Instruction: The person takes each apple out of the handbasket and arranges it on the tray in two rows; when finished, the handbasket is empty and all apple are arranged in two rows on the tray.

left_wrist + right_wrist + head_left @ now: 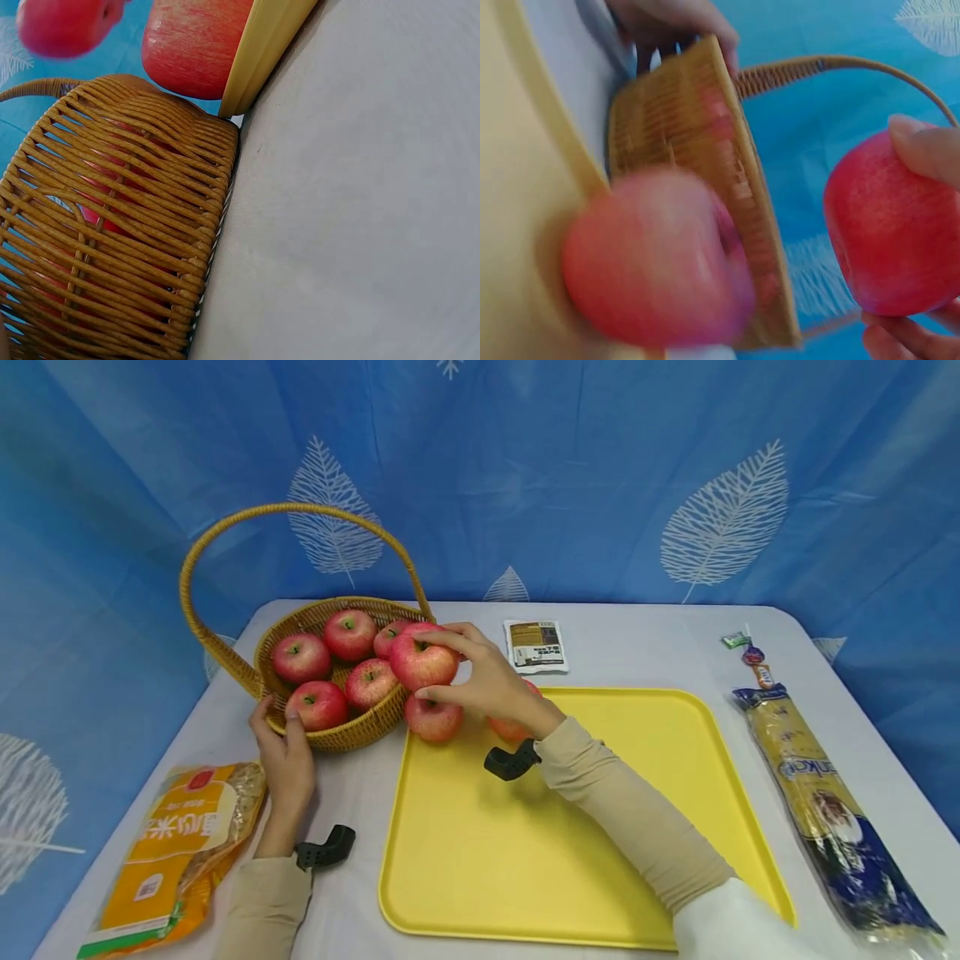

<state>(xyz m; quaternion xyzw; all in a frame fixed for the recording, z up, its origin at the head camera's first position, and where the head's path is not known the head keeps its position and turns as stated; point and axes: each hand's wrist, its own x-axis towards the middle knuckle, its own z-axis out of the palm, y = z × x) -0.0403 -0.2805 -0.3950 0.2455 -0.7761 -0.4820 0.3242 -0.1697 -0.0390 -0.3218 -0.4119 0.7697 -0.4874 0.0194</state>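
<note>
My right hand [495,681] holds a red apple [423,662] between thumb and fingers, raised over the right rim of the wicker basket [367,727]. In the right wrist view this held apple [892,225] is apart from the basket. My left hand [288,777] grips the basket's near left rim. Several apples, such as the front one [318,705], lie inside. On the yellow tray [517,868], one apple [433,720] sits at the corner beside the basket. Another apple [507,729] is partly hidden behind my right wrist.
An orange rice bag [172,852] lies at the left. Behind the tray is a small white-and-brown packet [536,645]. A long noodle pack [832,810] and some small candies [753,655] lie to the right. The basket's tall handle [300,508] arches above it.
</note>
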